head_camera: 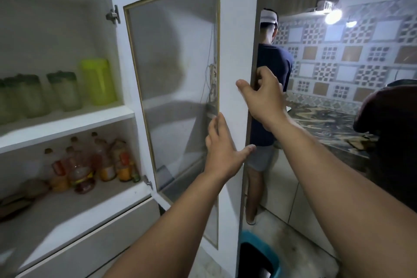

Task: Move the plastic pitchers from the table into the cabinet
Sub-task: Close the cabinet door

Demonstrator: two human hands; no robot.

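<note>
The right hand (262, 99) grips the outer edge of the open cabinet door (234, 29), thumb on the inner face and fingers curled round the far side, while the left hand (222, 146) lies flat and spread against the door lower down, fingertips at the rim of its frosted glass panel (173, 74), grasping nothing. The white cabinet (56, 7) stands open on the left (its hinges show along the door's inner edge). On its upper shelf (67, 122) sit the plastic pitchers: a lime-green pitcher (98, 81) at the right end, and beside it several pale translucent pitchers (65, 91) with dark green lids, in a row running off to the left. The lower shelf holds a cluster of bottles (90, 165) with orange and red labels. Beyond the door another person (272, 88) in a dark blue shirt stands facing a marbled counter (327, 119) under a patterned tile wall. A blue bucket (259, 257) stands on the floor below the door.
</note>
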